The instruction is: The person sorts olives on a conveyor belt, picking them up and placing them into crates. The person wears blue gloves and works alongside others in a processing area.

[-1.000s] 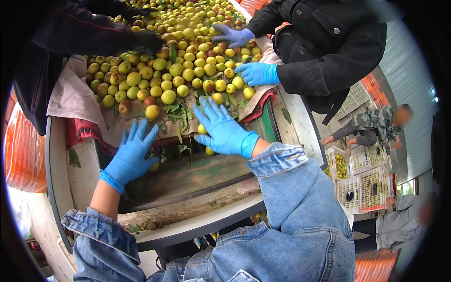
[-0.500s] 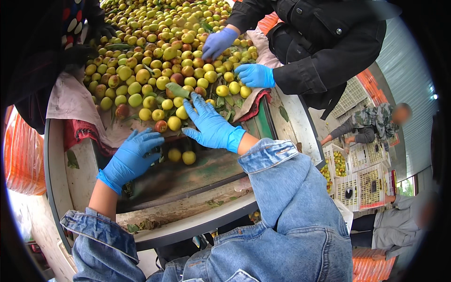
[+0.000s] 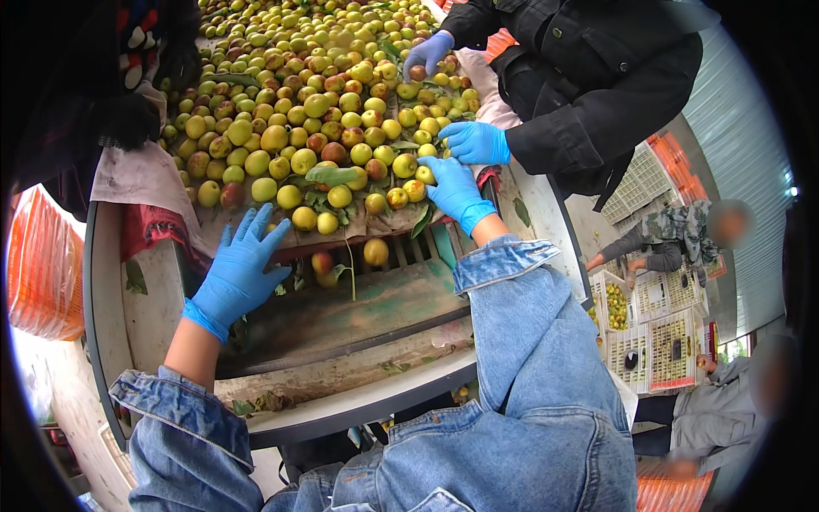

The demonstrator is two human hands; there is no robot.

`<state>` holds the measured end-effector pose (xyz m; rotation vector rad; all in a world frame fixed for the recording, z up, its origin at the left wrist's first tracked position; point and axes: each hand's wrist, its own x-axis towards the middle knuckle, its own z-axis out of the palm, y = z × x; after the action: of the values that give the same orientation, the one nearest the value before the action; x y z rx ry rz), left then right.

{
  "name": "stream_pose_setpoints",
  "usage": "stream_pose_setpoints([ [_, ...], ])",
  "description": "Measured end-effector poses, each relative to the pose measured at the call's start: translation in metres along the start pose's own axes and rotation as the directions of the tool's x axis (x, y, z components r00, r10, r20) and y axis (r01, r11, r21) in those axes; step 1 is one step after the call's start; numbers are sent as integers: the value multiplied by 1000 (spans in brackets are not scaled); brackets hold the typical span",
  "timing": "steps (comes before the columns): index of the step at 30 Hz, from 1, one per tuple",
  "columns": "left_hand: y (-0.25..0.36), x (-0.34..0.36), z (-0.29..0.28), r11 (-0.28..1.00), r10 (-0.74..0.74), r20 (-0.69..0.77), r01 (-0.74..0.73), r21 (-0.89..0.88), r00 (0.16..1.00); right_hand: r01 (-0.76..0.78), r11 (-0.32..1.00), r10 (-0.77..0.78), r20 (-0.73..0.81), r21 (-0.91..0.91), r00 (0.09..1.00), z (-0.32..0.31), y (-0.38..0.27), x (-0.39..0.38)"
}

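A broad heap of yellow-green and reddish jujubes point(image 3: 275, 138), with loose leaves among them, covers the far part of a sorting table. Fingers spread, my blue-gloved left hand point(image 3: 239, 271) is over the heap's near left edge and holds nothing. At the near right edge, my blue-gloved right hand point(image 3: 459, 193) is open, its fingertips against a jujube point(image 3: 425, 175). A green leaf point(image 3: 331, 176) lies on the fruit between my hands. Just below the cloth edge, a few jujubes point(image 3: 375, 252) sit on a slatted opening.
A co-worker in black reaches in from the right, with a purple glove point(image 3: 429, 53) and a blue glove point(image 3: 478, 143). Another person's dark glove point(image 3: 128, 121) is at the left. White crates point(image 3: 674, 341) and two more people are on the right; orange-wrapped stacks point(image 3: 47, 264) stand left.
My right hand has moved right to the heap's corner. My left hand has gone slightly farther out, its fingers spreading. The co-worker's purple glove has moved away and right; several jujubes and leaves have shifted.
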<state>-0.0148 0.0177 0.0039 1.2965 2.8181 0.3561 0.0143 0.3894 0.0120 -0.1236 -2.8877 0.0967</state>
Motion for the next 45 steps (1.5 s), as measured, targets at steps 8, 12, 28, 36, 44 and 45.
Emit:
stream_pose_setpoints([
  [8, 0, -11, -6, 1000, 9, 25, -9, 13, 1000, 14, 909, 12, -59, 417, 998, -68, -60, -26],
  [12, 6, 2, -10, 942, 148, 101, -109, -316, 984, 19, 699, 2, -28, 715, 1000, -71, -67, -46],
  [28, 7, -6, -10, 892, 233, 100, -172, -417, 967, -265, 337, -62, 302, 904, 951, -86, -98, -41],
  [36, -4, 5, -5, 999, 3, -323, 12, 47, 947, 259, 966, -260, 77, 22, 963, -1, -114, 37],
  [44, -4, -9, 1, 992, 114, -108, -118, -36, 988, 568, 813, -581, 234, 126, 780, -37, -159, -14],
  [45, -7, -7, -3, 994, 71, -96, -78, -76, 993, 585, 790, -612, 165, 183, 774, -38, -158, 0],
])
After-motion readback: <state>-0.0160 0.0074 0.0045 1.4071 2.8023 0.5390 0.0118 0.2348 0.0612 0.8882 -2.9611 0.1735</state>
